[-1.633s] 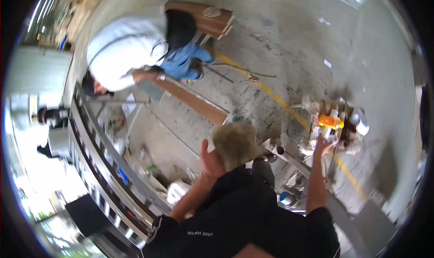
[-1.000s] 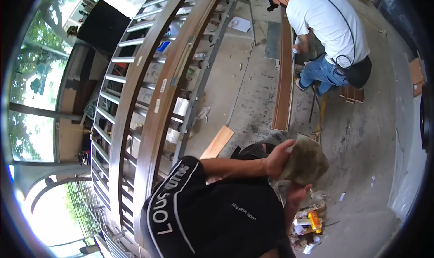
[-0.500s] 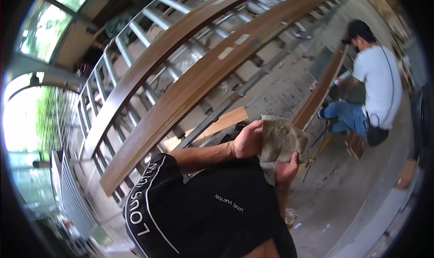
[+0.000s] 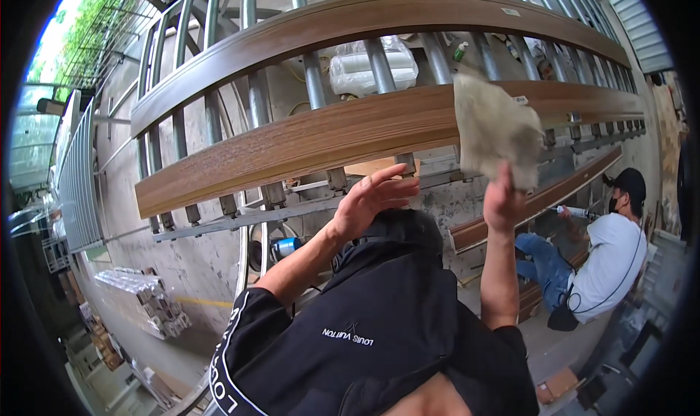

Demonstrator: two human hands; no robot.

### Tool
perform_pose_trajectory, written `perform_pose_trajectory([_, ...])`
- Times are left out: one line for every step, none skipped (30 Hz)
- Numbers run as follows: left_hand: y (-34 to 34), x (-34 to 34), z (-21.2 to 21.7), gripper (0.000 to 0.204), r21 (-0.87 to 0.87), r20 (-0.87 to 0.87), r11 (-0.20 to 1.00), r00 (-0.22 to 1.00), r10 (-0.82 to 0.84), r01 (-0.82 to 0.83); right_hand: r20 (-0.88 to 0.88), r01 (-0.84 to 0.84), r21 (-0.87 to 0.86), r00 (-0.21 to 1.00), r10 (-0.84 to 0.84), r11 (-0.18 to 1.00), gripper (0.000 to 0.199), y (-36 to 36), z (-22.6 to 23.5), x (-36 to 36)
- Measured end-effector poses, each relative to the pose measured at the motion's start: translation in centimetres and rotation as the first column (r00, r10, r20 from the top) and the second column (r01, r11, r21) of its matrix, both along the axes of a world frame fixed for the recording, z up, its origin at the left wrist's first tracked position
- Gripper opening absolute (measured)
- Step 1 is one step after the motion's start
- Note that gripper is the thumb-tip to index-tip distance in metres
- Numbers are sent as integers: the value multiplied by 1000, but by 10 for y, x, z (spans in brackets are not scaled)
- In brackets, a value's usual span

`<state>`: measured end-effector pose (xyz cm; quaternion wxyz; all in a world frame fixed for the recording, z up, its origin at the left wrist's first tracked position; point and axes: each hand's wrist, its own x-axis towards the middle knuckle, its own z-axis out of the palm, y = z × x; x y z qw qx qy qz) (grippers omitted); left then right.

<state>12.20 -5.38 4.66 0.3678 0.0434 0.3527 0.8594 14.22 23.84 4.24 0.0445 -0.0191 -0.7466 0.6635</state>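
- The right hand (image 4: 504, 197) is pinching a rag (image 4: 496, 128) by its lower edge, its grip clenching on the cloth and lifting it up against the lower wooden rail (image 4: 306, 142) of a railing.
- The left hand (image 4: 375, 197) is hanging open with fingers spread, its grip released and grasping nothing, just beneath the same rail and apart from it.
- Judging from how things lie, the wiping is looking barely begun: the rag is covering only a short stretch toward the right part of the rail, and the long run to the left is showing no cloth on it; whether any stretch is already clean cannot be told.
- The rag is looking pale grey-beige, crumpled and limp, with a rough weave, hanging in loose folds over the rail's front face.
- The rail is showing a brown wood grain, and a second wooden rail (image 4: 364, 18) is running above it, joined by grey metal bars (image 4: 313, 80).
- At the lower right, another person (image 4: 605, 259) in a white shirt and dark cap is crouching by a low board (image 4: 539, 204), well apart from both hands.
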Motion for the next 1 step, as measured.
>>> perform_pose_trajectory([-8,3,4,83,-31,-50,999,998,30,-32,74,-23,-46,997,26,999,60,3,-9,-2])
